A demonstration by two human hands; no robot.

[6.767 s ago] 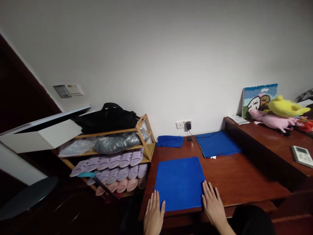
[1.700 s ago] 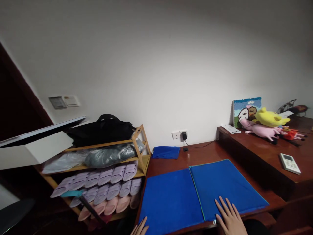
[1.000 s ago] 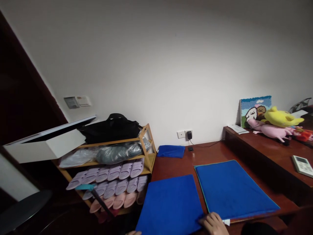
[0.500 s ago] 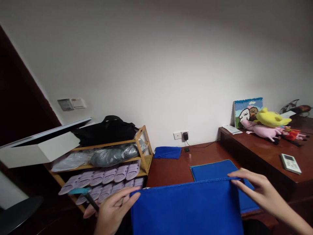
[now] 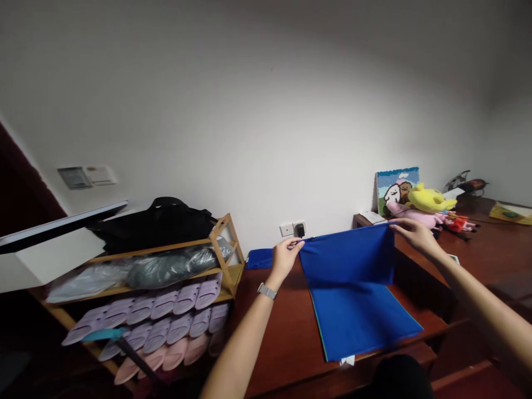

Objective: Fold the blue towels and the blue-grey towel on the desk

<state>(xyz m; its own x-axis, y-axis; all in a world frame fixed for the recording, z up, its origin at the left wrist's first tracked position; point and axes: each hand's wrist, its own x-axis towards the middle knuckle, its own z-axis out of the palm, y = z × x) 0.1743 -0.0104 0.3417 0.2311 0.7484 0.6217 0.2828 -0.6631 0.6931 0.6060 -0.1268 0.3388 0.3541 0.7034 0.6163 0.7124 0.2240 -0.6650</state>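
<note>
A plain blue cloth [image 5: 351,255] hangs stretched between my hands, held up by its two top corners. My left hand [image 5: 287,256], with a grey watch band on the wrist, pinches the left corner. At the right corner, my right hand [image 5: 413,233] pinches the edge between thumb and fingers. Below it, a blue cloth with a green edge [image 5: 366,321] lies flat on the brown wooden surface [image 5: 286,327], a white tag at its front. The hanging cloth's lower part reaches the far side of this one; whether they touch I cannot tell.
A small folded blue cloth [image 5: 260,259] lies by the wall. Left stands a wooden rack [image 5: 228,266] with slippers [image 5: 177,299] and a black bag [image 5: 155,226]. Plush toys [image 5: 430,198] and a picture [image 5: 398,188] sit on the raised right side. A plug [image 5: 299,229] is in the wall socket.
Both hands have carried the held cloth away from me, over the far part of the green-edged cloth. My view has shifted to the right.
</note>
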